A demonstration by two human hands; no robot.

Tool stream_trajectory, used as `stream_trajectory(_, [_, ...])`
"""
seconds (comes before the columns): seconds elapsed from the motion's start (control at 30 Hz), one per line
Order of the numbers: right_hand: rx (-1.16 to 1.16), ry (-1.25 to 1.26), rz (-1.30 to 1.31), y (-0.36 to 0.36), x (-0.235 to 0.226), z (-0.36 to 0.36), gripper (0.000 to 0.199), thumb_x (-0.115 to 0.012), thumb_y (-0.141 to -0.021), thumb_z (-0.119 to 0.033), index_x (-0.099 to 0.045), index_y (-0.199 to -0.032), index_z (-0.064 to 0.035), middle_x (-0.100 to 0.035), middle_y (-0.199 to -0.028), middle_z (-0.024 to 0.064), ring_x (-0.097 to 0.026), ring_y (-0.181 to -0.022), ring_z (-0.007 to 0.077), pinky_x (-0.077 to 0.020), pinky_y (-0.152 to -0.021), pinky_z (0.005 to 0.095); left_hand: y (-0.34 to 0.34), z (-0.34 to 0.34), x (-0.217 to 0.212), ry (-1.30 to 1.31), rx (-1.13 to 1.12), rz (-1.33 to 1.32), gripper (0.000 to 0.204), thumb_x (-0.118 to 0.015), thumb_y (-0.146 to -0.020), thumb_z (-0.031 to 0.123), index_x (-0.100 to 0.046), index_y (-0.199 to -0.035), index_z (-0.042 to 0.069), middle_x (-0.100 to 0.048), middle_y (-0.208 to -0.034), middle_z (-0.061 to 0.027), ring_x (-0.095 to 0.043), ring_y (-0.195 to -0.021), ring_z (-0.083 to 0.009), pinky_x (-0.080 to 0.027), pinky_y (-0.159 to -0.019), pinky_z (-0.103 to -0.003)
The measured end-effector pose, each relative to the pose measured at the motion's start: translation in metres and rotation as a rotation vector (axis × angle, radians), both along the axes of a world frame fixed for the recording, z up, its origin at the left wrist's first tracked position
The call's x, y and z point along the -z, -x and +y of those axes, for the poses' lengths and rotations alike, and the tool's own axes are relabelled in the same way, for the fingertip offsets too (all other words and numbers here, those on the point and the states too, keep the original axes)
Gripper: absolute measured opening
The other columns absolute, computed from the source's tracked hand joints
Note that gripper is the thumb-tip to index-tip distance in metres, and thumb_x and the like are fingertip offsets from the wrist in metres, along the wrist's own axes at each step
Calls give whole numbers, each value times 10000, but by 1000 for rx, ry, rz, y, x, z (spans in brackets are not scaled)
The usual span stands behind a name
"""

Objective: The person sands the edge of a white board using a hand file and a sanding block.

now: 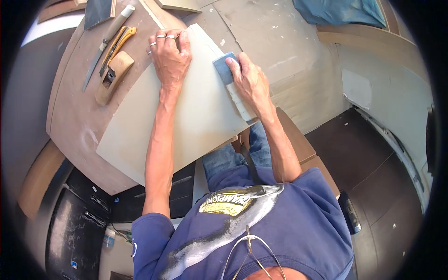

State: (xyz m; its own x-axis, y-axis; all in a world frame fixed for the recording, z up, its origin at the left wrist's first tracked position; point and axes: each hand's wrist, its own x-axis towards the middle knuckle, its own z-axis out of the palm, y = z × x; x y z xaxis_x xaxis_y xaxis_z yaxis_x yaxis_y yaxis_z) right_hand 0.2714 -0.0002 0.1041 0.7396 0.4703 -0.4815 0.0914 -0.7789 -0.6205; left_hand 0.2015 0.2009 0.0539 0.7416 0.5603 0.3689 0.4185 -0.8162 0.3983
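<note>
Pale cream, flat panel [200, 88]: in the head view, it lies on the wide brown counter [70, 109], under both arms.
Small blue box-shaped block [225, 71]: it sits on the panel's right edge, under the right thumb.
Rubbing the edge: that looks like the job in hand. To do it well, I think the block should sit flat, not tip. Long, soft, even strokes seem best, because a hard push in one spot could make a dip.
Holding the panel: it should not slide, so the left side needs a firm hold.
Right hand [250, 80]: it pinches the block, thumb on top and fingers bent around the far side.
Left hand [171, 55]: fingers bent and close together, resting at the panel's far left edge. The tips are hidden, so I cannot tell if it grips or just presses.
Tools on the left: a tan wooden hand plane [122, 64], a yellow and black cutter [122, 43] and a thin saw with a pale round handle [119, 22] lie near the left hand.
</note>
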Motion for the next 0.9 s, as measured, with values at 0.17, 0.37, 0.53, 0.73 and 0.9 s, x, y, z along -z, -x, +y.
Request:
stream_trajectory(0.17, [49, -6, -98, 5, 2, 2, 429, -561, -1065, -420, -567, -948, -7, -706, -903, 253, -666, -896, 480, -504, -751, 567, -3, -2, 1, 25, 4, -4, 138, -690, -979, 237, -741, -966, 109, -683, -992, -71, -617, -992, -313, -507, -866, -474])
stream_trajectory(0.37, [104, 102, -109, 13, -13, 11, 464, -558, -1065, -431, -583, -884, -5, -697, -849, 247, -661, -837, 485, -504, -733, 557, -5, -3, -4, 81, 4, 7, 177, -673, -994, 260, -734, -953, 99, -683, -995, -76, -614, -981, -324, -510, -865, -472])
stream_trajectory(0.53, [141, 77, -135, 16, -12, 20, 458, -568, -1059, -433, -608, -890, -9, -691, -798, 237, -655, -809, 492, -504, -730, 558, -5, -3, -6, 113, -9, 30, 208, -662, -1003, 297, -735, -955, 108, -680, -1001, -63, -616, -999, -315, -504, -880, -483])
stream_trajectory(0.73, [167, 134, -135, 19, -15, 20, 459, -564, -1061, -435, -621, -912, -5, -711, -866, 226, -670, -862, 464, -505, -764, 553, -4, -3, -10, 162, -7, 37, 221, -660, -1004, 319, -739, -964, 117, -679, -1013, -57, -623, -1023, -310, -497, -910, -489])
stream_trajectory(0.9, [214, 89, -167, 20, -11, 27, 477, -544, -1071, -447, -613, -900, -7, -689, -856, 219, -651, -839, 439, -491, -756, 529, -4, -4, -10, 179, 8, 27, 225, -664, -1001, 328, -740, -976, 118, -681, -1019, -58, -627, -1038, -305, -497, -918, -481])
